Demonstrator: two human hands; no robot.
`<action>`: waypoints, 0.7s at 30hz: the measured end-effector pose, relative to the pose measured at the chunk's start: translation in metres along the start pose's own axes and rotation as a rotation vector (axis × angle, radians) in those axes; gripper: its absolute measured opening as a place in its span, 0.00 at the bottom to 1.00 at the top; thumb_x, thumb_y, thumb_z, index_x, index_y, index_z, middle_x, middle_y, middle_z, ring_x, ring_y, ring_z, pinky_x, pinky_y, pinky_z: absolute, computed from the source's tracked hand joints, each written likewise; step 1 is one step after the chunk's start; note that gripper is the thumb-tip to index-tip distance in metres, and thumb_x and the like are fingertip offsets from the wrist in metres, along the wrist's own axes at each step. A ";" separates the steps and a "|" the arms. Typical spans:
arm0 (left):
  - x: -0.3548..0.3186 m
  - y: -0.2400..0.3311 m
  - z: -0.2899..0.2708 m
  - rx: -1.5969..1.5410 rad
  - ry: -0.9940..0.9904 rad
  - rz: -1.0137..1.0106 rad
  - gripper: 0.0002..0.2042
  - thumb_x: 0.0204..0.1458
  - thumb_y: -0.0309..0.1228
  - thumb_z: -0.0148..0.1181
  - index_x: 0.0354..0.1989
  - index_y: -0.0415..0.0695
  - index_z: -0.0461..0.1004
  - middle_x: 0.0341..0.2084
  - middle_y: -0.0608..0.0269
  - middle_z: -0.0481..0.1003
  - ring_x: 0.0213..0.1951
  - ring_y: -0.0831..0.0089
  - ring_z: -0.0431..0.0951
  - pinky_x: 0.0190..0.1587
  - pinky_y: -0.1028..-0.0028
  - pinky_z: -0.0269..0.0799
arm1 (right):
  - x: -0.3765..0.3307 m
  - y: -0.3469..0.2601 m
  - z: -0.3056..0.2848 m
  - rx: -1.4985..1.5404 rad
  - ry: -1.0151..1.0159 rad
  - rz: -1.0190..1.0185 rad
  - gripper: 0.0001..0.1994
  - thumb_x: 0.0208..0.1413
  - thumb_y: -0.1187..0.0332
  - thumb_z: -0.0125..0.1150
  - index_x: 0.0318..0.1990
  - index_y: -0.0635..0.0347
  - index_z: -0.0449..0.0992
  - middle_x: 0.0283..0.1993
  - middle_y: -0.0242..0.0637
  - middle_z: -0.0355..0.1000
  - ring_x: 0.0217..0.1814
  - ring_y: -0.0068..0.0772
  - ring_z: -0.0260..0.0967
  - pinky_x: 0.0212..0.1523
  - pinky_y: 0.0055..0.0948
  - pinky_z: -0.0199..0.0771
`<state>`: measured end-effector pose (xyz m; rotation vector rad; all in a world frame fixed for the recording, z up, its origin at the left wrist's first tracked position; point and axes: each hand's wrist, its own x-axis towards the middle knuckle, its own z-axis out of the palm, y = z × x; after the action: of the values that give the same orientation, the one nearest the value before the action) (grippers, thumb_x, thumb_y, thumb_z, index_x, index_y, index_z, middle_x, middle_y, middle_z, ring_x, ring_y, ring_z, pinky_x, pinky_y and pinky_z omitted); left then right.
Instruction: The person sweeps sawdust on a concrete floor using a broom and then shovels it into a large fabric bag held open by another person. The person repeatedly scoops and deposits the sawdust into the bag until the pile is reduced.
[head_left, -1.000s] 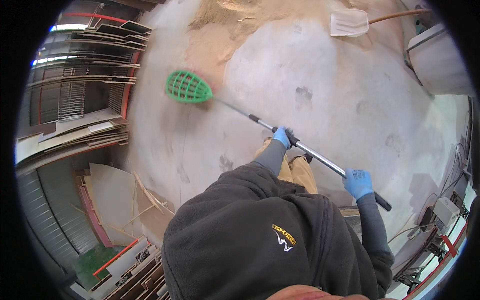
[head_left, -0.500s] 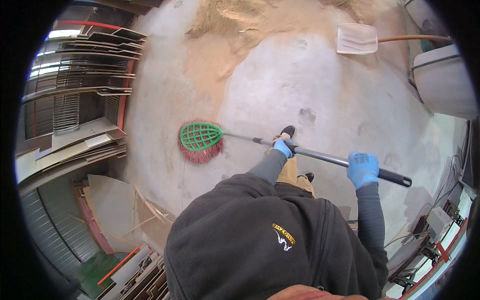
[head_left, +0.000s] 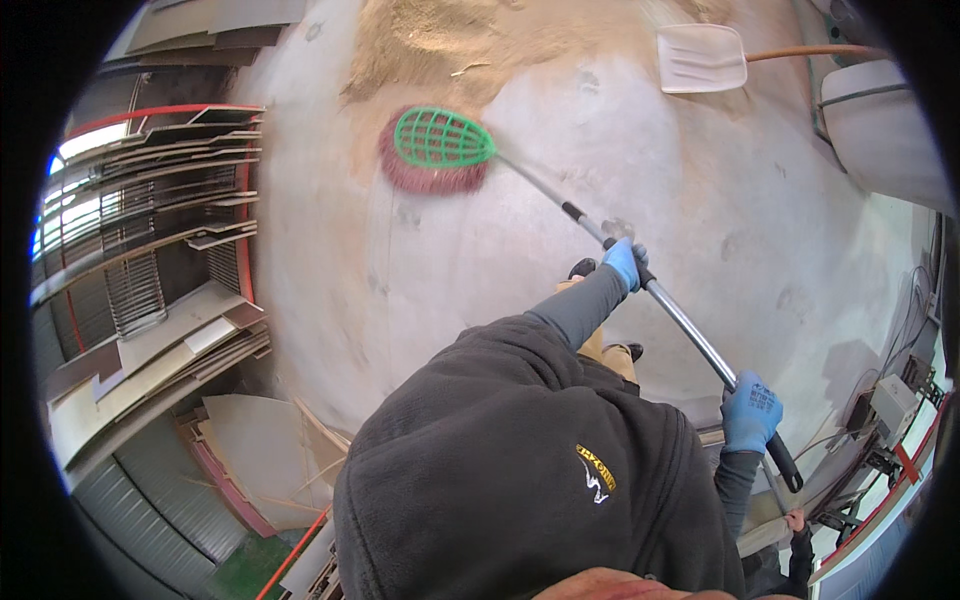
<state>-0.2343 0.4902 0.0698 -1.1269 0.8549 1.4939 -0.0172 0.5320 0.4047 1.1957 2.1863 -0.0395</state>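
Observation:
A broom (head_left: pixel 445 138) with a green grid-like head and dark red bristles meets the floor at the edge of the sawdust. Its metal handle slants down to the right across my front. My left hand (head_left: pixel 624 263), in a blue glove, is wrapped round the middle of the handle. Farther back, near the black end grip, my right hand (head_left: pixel 752 412) in a matching glove is closed round the same handle. The bristles are slightly blurred.
Brown sawdust (head_left: pixel 430 55) lies piled at the far side. Beyond the broom, to the right, rests a white shovel (head_left: pixel 702 60) beside a bulky pale sack (head_left: pixel 885 130). Racked boards (head_left: pixel 190 215) line the left. Another person's hand (head_left: pixel 795 520) grips a pole at lower right.
The broom head has swung away from me and a little right, to the sawdust. My left hand moved right; my right hand came lower. Another person's hand and arm now show at lower right.

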 end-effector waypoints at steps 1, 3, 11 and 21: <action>0.002 0.004 0.012 0.068 -0.038 0.000 0.05 0.53 0.31 0.49 0.26 0.48 0.65 0.18 0.67 0.69 0.19 0.72 0.69 0.23 0.72 0.68 | 0.001 -0.001 -0.001 0.041 0.034 0.012 0.07 0.48 0.63 0.64 0.29 0.54 0.74 0.28 0.42 0.75 0.31 0.47 0.75 0.33 0.43 0.73; 0.008 0.008 0.045 0.072 -0.039 0.020 0.05 0.57 0.31 0.48 0.31 0.45 0.67 0.20 0.66 0.70 0.20 0.72 0.70 0.26 0.74 0.72 | 0.004 -0.001 -0.002 0.076 0.021 0.080 0.07 0.48 0.63 0.64 0.29 0.54 0.74 0.28 0.42 0.74 0.32 0.47 0.75 0.32 0.43 0.72; 0.006 -0.006 0.113 0.162 -0.135 0.038 0.06 0.57 0.31 0.49 0.34 0.41 0.66 0.23 0.59 0.72 0.20 0.71 0.74 0.23 0.73 0.74 | 0.001 0.010 0.019 0.155 0.069 0.232 0.06 0.52 0.65 0.61 0.31 0.56 0.74 0.30 0.43 0.74 0.33 0.47 0.75 0.33 0.42 0.72; -0.025 -0.040 0.113 0.472 -0.057 0.271 0.03 0.51 0.26 0.52 0.31 0.40 0.67 0.21 0.60 0.70 0.19 0.70 0.72 0.24 0.72 0.73 | -0.027 0.020 0.089 0.406 -0.131 0.296 0.08 0.53 0.63 0.58 0.37 0.55 0.74 0.33 0.49 0.76 0.37 0.55 0.75 0.36 0.48 0.72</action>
<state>-0.2191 0.5960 0.1295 -0.6345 1.2778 1.4267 0.0547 0.4950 0.3537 1.6796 1.9193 -0.4412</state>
